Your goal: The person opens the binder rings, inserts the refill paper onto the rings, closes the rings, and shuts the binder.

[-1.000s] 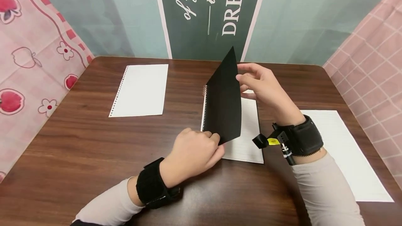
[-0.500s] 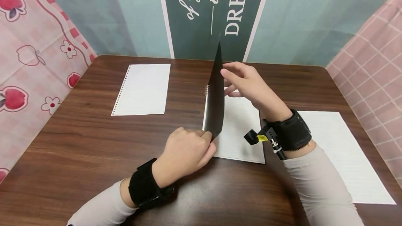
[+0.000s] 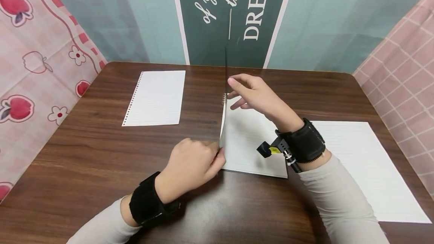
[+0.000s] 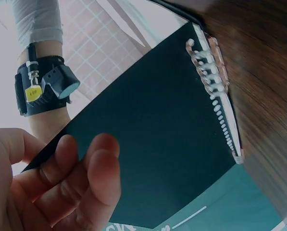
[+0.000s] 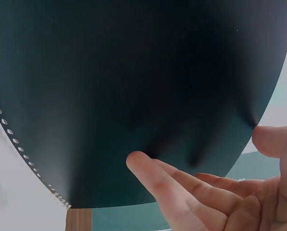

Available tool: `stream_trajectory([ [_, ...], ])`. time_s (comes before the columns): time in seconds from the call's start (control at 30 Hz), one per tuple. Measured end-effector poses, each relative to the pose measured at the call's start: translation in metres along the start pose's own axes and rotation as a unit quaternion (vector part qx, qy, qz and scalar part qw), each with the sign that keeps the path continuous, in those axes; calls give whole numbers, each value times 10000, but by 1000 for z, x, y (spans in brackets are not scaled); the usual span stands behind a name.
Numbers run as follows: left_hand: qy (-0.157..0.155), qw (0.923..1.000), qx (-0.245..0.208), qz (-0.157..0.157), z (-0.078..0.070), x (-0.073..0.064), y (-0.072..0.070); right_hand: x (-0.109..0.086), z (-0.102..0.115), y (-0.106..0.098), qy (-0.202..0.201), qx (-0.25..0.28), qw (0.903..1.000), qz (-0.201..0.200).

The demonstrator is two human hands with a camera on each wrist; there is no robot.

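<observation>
A ring-bound notebook [image 3: 254, 142] lies open on the table, its lined page showing. The black notebook cover [image 4: 148, 115] stands almost upright along the binding, edge-on in the head view. At the cover's near bottom edge my left hand [image 3: 190, 165] pinches it, fingers curled on the outer face and thumb on the page side. My right hand [image 3: 254, 93] hovers over the upper part of the page with extended fingers against the cover's inner side. In the right wrist view, the thumb [image 5: 273, 140] meets the cover's free edge and the fingers lie by its bowed inner face.
To the left lies a loose lined sheet [image 3: 156, 97] with punched holes along one side. A larger lined sheet [image 3: 373, 172] lies at the right, partly under the right forearm. Printed cloths [image 3: 325, 18] hang behind the brown table [image 3: 101, 172] and on both sides.
The cover has swung leftward from leaning over the page to nearly vertical, uncovering more of the page. Both hands have shifted left with it.
</observation>
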State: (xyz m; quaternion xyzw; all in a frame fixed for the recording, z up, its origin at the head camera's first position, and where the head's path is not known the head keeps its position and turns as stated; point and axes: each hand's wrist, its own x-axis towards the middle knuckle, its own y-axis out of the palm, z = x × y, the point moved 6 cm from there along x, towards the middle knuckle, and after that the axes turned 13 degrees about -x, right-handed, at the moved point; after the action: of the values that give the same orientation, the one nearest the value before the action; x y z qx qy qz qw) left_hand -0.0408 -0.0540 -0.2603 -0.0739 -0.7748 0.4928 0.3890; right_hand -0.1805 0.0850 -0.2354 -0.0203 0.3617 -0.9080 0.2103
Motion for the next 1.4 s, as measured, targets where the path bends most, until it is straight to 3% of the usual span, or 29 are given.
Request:
stream_trajectory([
  [0.17,-166,9997,-161,-2,5,-3,-2,4,-4,4,-109,-579,9983,-6],
  [0.37,-302,9993,-227,11,11,-8,-3,8,-18,1,-82,-1570,9875,-140],
  [0.6,-533,9975,-468,48,18,-12,-3,9,-46,-8,375,-1710,9845,-109],
  [0.77,-708,9954,-582,297,23,-14,-5,10,-66,-8,504,-2143,9754,72],
  [0.9,-967,9895,-938,530,29,-17,-7,7,-79,-7,639,-2410,9678,333],
  [1.0,-1310,9757,-1570,786,35,-20,-7,4,-89,-1,698,-2620,9604,638],
  [1.13,-1786,9437,-2525,1174,42,-24,-8,0,-99,8,640,-2915,9489,1029],
  [1.23,-1931,9258,-2955,1353,44,-26,-8,-3,-104,12,670,-3029,9435,1166],
  [1.4,-2095,9027,-3452,1488,47,-29,-6,-8,-111,16,900,-3103,9367,1348],
])
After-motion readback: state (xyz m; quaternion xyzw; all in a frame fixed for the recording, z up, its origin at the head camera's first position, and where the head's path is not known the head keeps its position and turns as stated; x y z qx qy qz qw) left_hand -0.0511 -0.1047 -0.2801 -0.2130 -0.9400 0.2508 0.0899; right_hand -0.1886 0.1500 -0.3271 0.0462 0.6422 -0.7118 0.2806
